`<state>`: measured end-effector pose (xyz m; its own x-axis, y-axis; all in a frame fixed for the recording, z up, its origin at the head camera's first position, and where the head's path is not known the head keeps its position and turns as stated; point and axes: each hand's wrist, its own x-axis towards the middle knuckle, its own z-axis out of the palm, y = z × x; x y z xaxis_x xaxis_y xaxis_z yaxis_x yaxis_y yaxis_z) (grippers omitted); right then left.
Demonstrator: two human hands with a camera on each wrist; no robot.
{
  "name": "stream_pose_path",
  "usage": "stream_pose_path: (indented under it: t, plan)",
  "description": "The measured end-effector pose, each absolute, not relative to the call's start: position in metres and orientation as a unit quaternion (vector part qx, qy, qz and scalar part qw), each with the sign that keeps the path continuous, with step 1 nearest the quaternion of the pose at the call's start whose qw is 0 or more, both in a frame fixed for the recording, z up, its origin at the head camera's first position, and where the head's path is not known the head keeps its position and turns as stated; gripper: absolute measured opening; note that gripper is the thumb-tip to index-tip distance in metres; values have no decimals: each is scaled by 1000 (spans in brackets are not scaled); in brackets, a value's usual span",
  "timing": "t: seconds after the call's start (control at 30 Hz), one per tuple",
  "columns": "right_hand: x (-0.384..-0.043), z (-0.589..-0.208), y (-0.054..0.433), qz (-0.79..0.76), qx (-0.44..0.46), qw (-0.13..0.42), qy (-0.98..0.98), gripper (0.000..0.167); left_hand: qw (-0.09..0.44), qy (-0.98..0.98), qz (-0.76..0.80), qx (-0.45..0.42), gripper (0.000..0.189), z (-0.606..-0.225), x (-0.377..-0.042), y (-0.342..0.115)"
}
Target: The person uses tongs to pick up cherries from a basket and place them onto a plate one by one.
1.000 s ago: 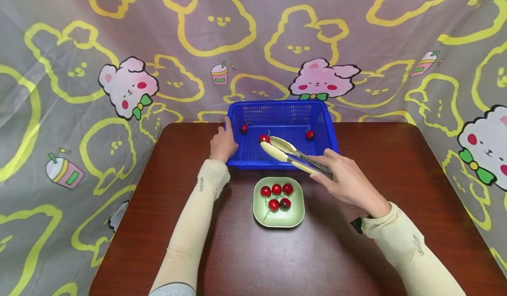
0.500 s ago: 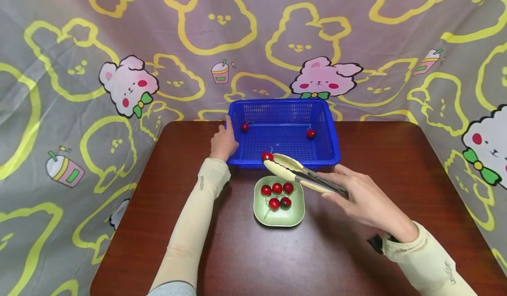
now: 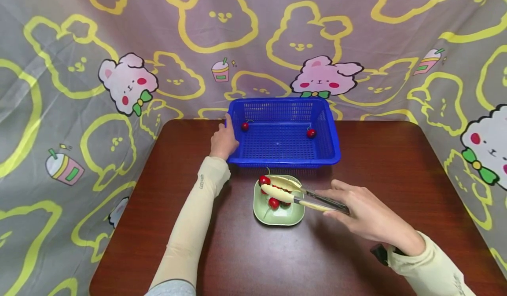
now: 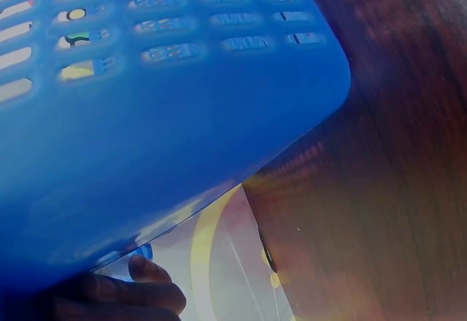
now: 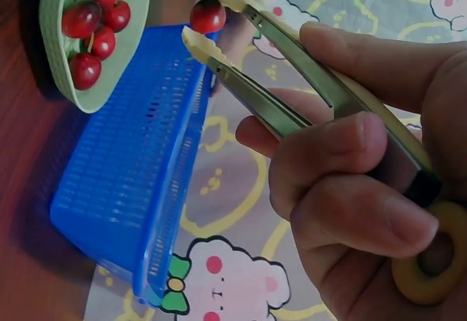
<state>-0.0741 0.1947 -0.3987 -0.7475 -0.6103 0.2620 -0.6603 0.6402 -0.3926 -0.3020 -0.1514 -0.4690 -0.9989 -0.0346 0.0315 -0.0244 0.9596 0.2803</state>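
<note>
One cherry in tongs above green dish
Right hand: fingers grasping tongs; left hand: fingers holding blue basket.

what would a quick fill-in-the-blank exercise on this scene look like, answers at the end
1. The tongs are in the person's ____ hand.
2. The basket touched by the left hand is coloured ____.
3. The head view shows ____ cherries inside the basket.
4. The dish is coloured pale ____.

Missing words: right; blue; two; green.
</note>
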Motion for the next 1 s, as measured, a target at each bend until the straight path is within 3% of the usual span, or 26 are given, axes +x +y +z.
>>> stream_pose_path:
  t: [0.57, 1.0]
  plan:
    - [-72, -417, 189, 227, 363, -16, -904, 41, 5, -989, -148, 22, 96, -468, -302, -150]
    - [-70, -424, 183, 208, 359, -23, -910, 41, 11, -988, -150, 22, 95, -471, -303, -151]
